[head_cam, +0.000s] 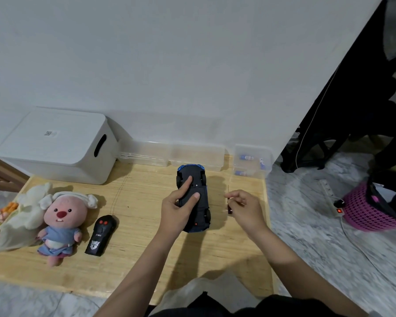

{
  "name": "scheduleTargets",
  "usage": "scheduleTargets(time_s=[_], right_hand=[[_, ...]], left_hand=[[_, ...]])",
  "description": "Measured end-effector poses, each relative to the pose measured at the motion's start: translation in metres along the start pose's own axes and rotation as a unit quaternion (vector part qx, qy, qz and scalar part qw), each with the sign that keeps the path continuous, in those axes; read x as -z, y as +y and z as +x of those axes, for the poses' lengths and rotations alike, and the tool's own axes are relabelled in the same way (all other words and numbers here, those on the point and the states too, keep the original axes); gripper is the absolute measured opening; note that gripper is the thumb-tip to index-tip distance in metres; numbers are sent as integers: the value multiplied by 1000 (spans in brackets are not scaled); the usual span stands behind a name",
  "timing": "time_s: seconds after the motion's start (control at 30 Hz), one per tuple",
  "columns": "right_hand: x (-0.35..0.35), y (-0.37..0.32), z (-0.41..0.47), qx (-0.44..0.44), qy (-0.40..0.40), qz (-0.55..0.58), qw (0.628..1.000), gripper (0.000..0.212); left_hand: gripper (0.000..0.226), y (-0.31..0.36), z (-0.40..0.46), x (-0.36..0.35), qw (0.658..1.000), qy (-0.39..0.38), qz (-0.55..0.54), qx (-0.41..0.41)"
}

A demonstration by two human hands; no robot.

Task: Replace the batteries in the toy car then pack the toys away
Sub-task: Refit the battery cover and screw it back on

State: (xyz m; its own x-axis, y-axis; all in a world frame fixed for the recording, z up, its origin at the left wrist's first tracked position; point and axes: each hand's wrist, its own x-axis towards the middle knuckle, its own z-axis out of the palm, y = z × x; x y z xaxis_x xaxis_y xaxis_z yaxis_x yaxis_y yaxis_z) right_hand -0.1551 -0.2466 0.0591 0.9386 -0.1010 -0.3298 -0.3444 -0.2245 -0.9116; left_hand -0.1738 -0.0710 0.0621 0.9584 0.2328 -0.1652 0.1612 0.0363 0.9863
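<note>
Toy car [193,197] lies belly-up on the tabletop [146,259], steadied by the left hand [177,208] — forefinger and thumb pressing its underside, presumably to expose the battery cover. Right hand [244,208] pinches a small screwdriver [229,205] just beside it. Spare batteries [247,157] wait in the clear box [253,148] near the wall.
</note>
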Motion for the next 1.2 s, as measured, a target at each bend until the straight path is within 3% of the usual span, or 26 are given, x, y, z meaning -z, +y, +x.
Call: scheduleTargets(time_s=[0.17, 0.37, 0.5, 0.73, 1.0, 1.2], right_hand=[[6, -36, -9, -73, -86, 258, 959, 20], [6, -57, -19, -63, -130, 351, 925, 29], [4, -62, -24, -27, -147, 343, 927, 39], [-7, -66, -24, 64, -51, 293, 953, 15], [-20, -67, -27, 199, 53, 199, 958, 18], [-30, -69, -27, 225, 93, 195, 950, 11]], left_hand=[[46, 0, 3, 0, 998, -10, 57, -34], [44, 5, 5, -2, 998, -24, 44, -33], [43, 6, 4, -3, 999, -27, 29, -28], [44, 16, -1, -4, 999, -27, 10, -24], [44, 34, -8, -12, 998, -37, 11, -45], [45, 48, -12, -17, 998, -18, -7, -67]])
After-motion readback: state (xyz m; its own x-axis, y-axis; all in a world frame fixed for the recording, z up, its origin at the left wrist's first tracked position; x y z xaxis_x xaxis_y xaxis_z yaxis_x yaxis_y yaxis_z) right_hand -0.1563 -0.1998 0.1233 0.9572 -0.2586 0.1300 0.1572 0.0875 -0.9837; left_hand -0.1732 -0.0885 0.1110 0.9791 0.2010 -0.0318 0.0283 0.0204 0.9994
